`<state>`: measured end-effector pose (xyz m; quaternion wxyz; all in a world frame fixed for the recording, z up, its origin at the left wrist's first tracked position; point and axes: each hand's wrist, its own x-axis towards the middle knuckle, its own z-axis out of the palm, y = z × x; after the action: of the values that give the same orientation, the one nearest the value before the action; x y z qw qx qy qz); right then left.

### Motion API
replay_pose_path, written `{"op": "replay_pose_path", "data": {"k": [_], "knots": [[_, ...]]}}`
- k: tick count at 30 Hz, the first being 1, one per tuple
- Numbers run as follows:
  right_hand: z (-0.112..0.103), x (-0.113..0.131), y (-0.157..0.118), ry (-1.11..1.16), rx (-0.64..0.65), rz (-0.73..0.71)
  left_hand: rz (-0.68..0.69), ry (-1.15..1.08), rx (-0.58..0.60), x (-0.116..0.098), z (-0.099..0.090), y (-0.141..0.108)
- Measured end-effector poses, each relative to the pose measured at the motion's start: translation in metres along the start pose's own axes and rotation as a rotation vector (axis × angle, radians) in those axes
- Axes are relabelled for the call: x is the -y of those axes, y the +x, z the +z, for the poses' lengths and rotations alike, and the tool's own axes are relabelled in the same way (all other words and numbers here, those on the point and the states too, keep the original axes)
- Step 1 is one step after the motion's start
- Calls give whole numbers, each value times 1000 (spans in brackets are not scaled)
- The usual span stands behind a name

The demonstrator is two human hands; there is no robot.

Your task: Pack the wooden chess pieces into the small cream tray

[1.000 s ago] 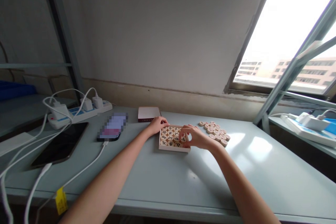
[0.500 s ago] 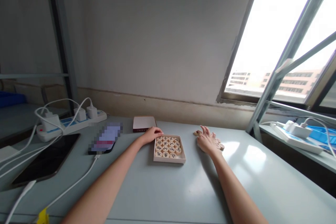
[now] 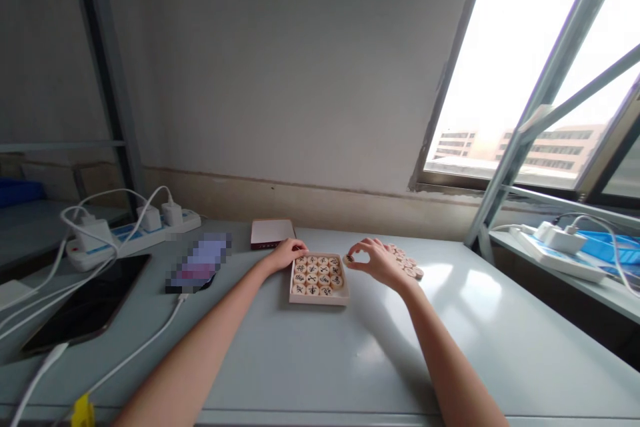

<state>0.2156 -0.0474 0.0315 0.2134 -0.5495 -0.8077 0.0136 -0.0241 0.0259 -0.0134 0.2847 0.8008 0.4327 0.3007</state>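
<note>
A shallow white box (image 3: pixel 320 300) holds rows of round wooden Chinese chess pieces (image 3: pixel 312 279) with black characters. My left hand (image 3: pixel 286 253) grips the box at its far left corner, fingers curled over the rim. Just off the box's right side, my right hand (image 3: pixel 377 260) pinches a single Chinese chess piece (image 3: pixel 349 259) between thumb and forefinger. More loose pieces (image 3: pixel 411 267) lie grouped on the table behind and to the right of that hand, which partly hides them.
A dark red box lid (image 3: pixel 273 232) lies behind my left hand. To the left are a phone (image 3: pixel 203 263) on a cable, a dark tablet (image 3: pixel 87 303) and a white power strip (image 3: pixel 145 237). A metal frame post (image 3: pixel 500 193) rises at the right.
My right hand has moved left from the loose pieces toward the box and now holds one chess piece. My left hand stays at the box corner. The view has shifted slightly.
</note>
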Motion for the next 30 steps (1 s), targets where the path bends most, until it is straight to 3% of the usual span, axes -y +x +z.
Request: {"op": "replay_pose_path", "data": {"k": [3,5,7,19,22,24,27,30], "knots": [[-17,7,-4,277,230,-78,10,-14,-4,-1,0,-1],[-23,8,-6,339,407,-102,1,-20,-3,-1,0,-2],[-23,7,-7,342,501,-102,-6,-21,-2,-2,0,-2],[-9,13,-5,310,519,-100,14,-52,-4,-3,0,-3],[-11,11,-4,298,463,-116,3,-29,-11,-4,0,-4],[-10,4,-2,234,343,-100,-3,-23,-3,-5,-1,-5],[-4,-15,0,-42,41,116,8,13,-21,-6,-4,-5],[7,-39,2,-330,-152,372,60,242,-156,-8,-8,-8]]}}
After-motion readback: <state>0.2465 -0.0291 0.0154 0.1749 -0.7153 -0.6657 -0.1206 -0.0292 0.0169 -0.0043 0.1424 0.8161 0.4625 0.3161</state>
